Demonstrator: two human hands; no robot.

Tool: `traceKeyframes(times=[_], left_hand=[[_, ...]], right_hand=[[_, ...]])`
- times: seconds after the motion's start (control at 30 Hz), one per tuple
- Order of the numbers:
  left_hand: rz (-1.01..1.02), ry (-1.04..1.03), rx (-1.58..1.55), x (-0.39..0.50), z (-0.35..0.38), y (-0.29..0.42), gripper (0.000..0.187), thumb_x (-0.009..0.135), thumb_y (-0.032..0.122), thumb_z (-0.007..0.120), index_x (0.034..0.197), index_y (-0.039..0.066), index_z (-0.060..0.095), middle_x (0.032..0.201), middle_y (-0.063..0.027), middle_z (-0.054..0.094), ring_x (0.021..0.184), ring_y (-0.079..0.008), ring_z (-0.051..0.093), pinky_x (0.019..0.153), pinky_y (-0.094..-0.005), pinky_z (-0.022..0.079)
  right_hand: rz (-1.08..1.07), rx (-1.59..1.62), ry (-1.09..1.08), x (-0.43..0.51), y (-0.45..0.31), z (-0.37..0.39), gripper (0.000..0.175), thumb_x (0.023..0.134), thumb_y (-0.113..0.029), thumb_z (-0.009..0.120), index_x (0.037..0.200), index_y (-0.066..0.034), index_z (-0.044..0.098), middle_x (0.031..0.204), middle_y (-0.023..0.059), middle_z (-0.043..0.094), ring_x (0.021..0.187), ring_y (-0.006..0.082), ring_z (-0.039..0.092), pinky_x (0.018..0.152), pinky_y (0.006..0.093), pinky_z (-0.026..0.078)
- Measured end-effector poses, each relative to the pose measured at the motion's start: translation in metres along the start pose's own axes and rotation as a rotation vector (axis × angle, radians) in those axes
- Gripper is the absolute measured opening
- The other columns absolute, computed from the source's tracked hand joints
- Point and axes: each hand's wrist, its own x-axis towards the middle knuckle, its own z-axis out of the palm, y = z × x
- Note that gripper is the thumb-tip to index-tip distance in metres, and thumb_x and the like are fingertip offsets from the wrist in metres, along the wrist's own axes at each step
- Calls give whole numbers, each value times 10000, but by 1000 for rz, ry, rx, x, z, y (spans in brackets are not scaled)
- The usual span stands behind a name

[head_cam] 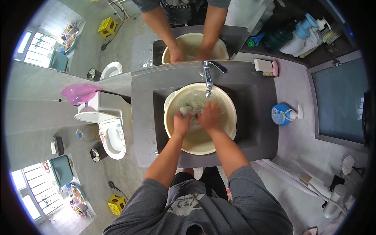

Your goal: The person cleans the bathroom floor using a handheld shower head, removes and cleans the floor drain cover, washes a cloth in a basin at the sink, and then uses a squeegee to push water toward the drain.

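Note:
A cream plastic basin [199, 148] sits in the dark grey sink [248, 117] and holds cloudy water. In the water, a wet, pale cloth [195, 106] is bunched between my two hands. My left hand [181, 122] grips its left end, and a rounded wad of fabric bulges above the thumb. My right hand [209, 116] is closed on the cloth's right side; its fingertips are blurred and partly hidden. Just beyond my right hand, the chrome faucet [208, 79] reaches over the basin's far rim. Its lever points to the right.
A mirror [147, 44] rises behind the counter [144, 117]. Bar soap [263, 65] lies at the back right corner, and a blue pump bottle [280, 114] stands by the right edge. On the left are a toilet [113, 138] with its lid up and a pink basin [79, 93] on the tank.

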Motion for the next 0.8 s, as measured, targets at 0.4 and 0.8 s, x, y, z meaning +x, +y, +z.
traceKeyframes(times=[0.4,0.8], left_hand=[[-302,-469,-1289,13,22,-63,731,1026,673,417,1488,114,507,1440,-131,589,1327,-325,543,1110,-485,436],[51,117,49,7,-2,-61,802,919,233,768,1542,-46,349,1531,-290,442,1386,-372,480,1108,-425,418]], right_hand=[[466,1440,-683,-18,-47,-12,658,796,-300,828,1354,-17,623,1203,126,697,1050,258,687,896,414,557],[-8,-29,-6,0,-16,-29,686,754,-238,793,1362,-73,522,1348,234,577,1257,389,566,956,486,531]])
